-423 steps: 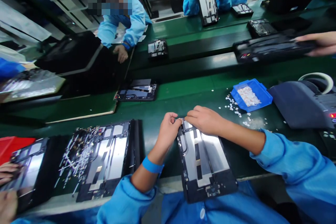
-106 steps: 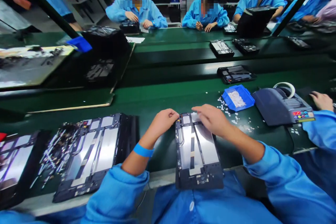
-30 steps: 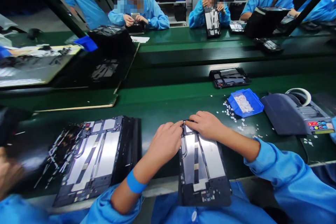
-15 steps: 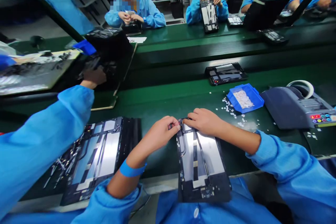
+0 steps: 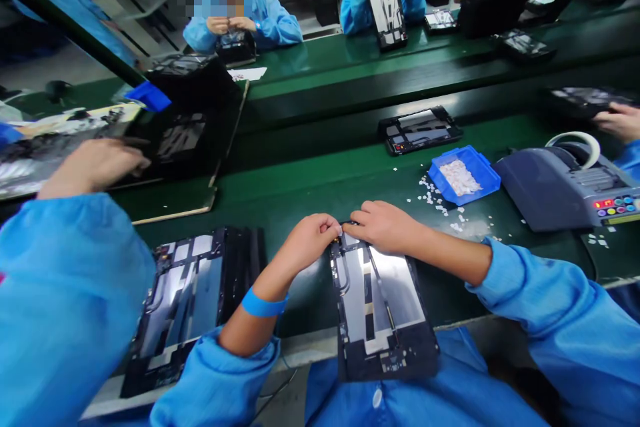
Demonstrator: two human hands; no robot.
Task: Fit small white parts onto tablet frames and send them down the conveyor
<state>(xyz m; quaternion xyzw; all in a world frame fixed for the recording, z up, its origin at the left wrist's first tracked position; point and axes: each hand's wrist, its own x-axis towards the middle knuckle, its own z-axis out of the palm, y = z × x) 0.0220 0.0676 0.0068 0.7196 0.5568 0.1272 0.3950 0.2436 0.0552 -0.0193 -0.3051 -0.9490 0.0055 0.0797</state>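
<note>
An open tablet chassis [image 5: 383, 307] with silver plates and black strips lies lengthwise before me, its near end hanging over the green bench edge. My left hand [image 5: 310, 240] is curled in a pinch at the chassis's far left corner. My right hand [image 5: 385, 227] rests closed on the far edge beside it, fingertips meeting the left hand's. What the fingers pinch is too small to make out. A blue band circles my left wrist.
A stack of similar chassis [image 5: 190, 293] lies to my left, partly behind a neighbour's blue sleeve [image 5: 60, 307]. A blue bin [image 5: 465, 177] of small white pieces, a grey tape dispenser [image 5: 560, 187] and another chassis [image 5: 417, 128] on the belt sit to the right. Other workers sit opposite.
My hands stay pinched at the chassis's far end. The neighbour's arm at left has drawn back from the dark tray and fills more of the left foreground. The view tilted slightly.
</note>
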